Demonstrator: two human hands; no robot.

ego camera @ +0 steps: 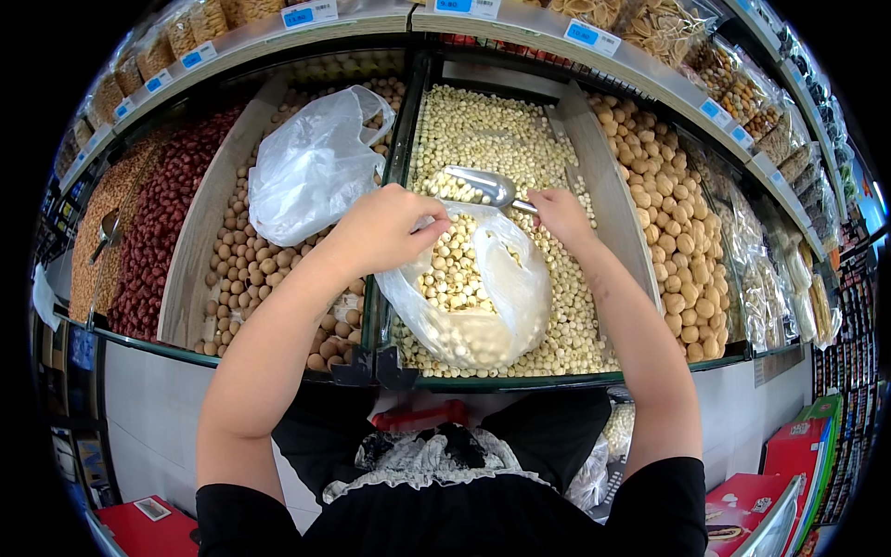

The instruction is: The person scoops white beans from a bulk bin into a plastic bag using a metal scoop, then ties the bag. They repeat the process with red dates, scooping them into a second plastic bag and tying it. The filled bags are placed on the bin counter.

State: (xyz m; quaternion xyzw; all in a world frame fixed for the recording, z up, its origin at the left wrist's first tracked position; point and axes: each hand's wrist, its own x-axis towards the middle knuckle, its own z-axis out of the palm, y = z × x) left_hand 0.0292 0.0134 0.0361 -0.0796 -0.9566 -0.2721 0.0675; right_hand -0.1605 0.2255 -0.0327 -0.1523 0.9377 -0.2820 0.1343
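Observation:
My right hand (pixel 557 214) grips the handle of a metal scoop (pixel 491 186), which holds some pale lotus seeds and lies tilted just above the bag. My left hand (pixel 404 226) pinches the upper left rim of a clear plastic bag (pixel 518 292), its mouth open and pale seeds inside. The bag rests on a bin of loose lotus seeds (pixel 487 122). Another plastic bag (pixel 306 163), whitish and bunched, lies on round brown dried longans (pixel 261 261) in the bin to the left.
A wooden divider (pixel 612 188) separates the seeds from walnuts (pixel 672 230) on the right. Dark red dried jujubes (pixel 163 244) and a bin of peanuts or similar (pixel 101 230) with a second scoop (pixel 108 226) are at left. A shelf edge (pixel 362 22) with price tags and packaged goods overhangs the back.

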